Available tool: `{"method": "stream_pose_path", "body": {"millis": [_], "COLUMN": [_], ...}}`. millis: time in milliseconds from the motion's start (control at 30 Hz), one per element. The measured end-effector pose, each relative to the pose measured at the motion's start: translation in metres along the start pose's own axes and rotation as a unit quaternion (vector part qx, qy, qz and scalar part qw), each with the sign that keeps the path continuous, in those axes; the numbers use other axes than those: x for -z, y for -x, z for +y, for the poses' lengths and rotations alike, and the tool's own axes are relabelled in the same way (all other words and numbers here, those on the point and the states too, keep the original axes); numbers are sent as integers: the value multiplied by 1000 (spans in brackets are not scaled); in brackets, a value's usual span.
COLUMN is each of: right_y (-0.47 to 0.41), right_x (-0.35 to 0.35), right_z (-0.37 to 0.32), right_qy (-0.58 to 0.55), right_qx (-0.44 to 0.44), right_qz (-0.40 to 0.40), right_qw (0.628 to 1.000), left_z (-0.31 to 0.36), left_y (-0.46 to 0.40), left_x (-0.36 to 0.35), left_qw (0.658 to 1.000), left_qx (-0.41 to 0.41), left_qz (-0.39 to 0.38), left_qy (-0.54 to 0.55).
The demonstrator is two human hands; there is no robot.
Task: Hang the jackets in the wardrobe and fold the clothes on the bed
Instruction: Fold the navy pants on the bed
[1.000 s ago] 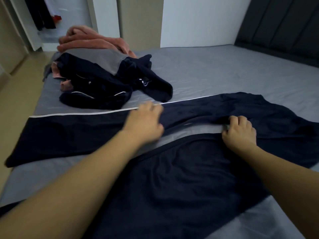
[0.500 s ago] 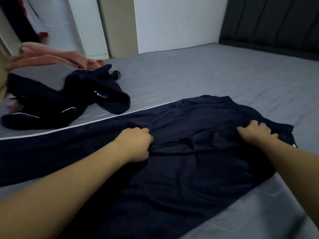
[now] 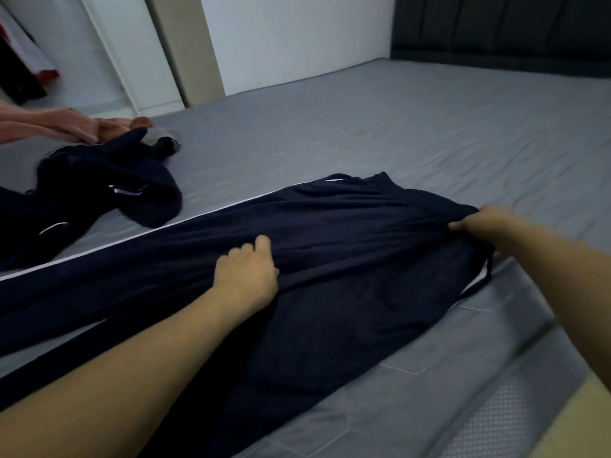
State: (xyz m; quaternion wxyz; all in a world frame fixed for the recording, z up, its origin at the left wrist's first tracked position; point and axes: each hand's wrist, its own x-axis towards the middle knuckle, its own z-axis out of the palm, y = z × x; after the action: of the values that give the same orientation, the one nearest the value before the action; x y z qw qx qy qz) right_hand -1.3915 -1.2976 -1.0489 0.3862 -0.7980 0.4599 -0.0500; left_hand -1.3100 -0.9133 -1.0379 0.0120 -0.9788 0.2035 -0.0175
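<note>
Since 0.5 s ago, right hand (image 3: 476,223) is sliding outward, pinching the navy trousers (image 3: 330,259) waistband taut; left hand (image 3: 246,276) is gripping mid-fabric, anchoring the fold.

We see navy trousers (image 3: 330,259) with a thin white side stripe across a plain grey bed (image 3: 396,133); upper left, a navy pile (image 3: 99,180) with white piping and salmon-pink cloth (image 3: 49,127).
</note>
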Motion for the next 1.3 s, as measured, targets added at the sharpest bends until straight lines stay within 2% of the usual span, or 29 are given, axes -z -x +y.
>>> {"method": "stream_pose_path", "body": {"millis": [33, 67, 100, 133, 167, 200, 267, 300, 333, 400, 467, 533, 567, 600, 633, 700, 767, 800, 833, 900, 967, 1033, 1133, 1233, 1300], "right_y": [-1, -1, 2, 8, 18, 29, 49, 57, 62, 65, 60, 58, 57, 54, 49, 35, 13, 2, -10, -32, -49, -64, -83, -90, -89], "right_x": [7, 10, 11, 10, 7, 5, 3, 5, 10, 23, 35, 39, 36, 27, 16, -16, -45, -54, -59, -63, -64, -61, -56, -70, -90], "right_z": [5, 11, 16, 19, 21, 21, 21, 19, 15, -1, -28, -63, -81, -97, -112, -129, -127, -124, -119, -113, -109, -108, -109, -109, -102], "right_qy": [-67, -136, -204, -253, -276, -284, -284, -286, -296, -324, -377, -461, -495, -507, -490, -373, -198, -111, -41, 61, 164, 216, 180, 24, -93], "right_qx": [-29, -62, -89, -110, -123, -125, -134, -143, -151, -151, -148, -130, -113, -92, -74, -52, -31, -16, 0, 32, 67, 105, 144, 198, 254], "right_qz": [1, -5, -12, -21, -34, -53, -87, -97, -99, -77, -52, -56, -69, -86, -106, -116, -21, 25, 43, 13, -30, -31, -29, 34, 103], "right_qw": [997, 989, 975, 961, 953, 949, 946, 943, 938, 931, 913, 876, 859, 853, 862, 919, 979, 993, 998, 998, 984, 970, 973, 979, 957], "left_z": [6, 15, 26, 37, 47, 58, 73, 77, 79, 75, 56, 32, 19, 6, -8, -30, -39, -38, -35, -28, -27, -30, -44, -59, -60], "left_y": [14, 31, 50, 67, 82, 96, 111, 111, 106, 87, 62, 31, 12, -7, -28, -62, -79, -82, -83, -84, -86, -93, -125, -156, -161], "left_x": [2, 4, 8, 11, 10, 7, 4, 9, 16, 39, 67, 91, 99, 104, 104, 91, 62, 44, 23, -12, -28, -29, -20, -25, -45], "left_qw": [995, 987, 980, 975, 971, 967, 948, 944, 950, 956, 938, 911, 912, 927, 952, 987, 986, 985, 985, 991, 995, 993, 985, 988, 990], "left_qx": [-63, -125, -179, -210, -218, -232, -265, -268, -256, -180, -94, -8, 23, 46, 57, 65, 89, 96, 96, 79, 66, 42, -22, -10, -4], "left_qz": [57, 94, 76, 11, -62, -109, -107, -109, -129, -231, -293, -307, -290, -262, -219, -99, -65, -73, -80, -59, 9, 80, 171, 145, 122], "left_qy": [-52, -29, 29, 77, 76, 5, -142, -156, -123, 14, 161, 275, 291, 265, 207, 110, 122, 125, 121, 90, 78, 71, 1, -47, -64]}}
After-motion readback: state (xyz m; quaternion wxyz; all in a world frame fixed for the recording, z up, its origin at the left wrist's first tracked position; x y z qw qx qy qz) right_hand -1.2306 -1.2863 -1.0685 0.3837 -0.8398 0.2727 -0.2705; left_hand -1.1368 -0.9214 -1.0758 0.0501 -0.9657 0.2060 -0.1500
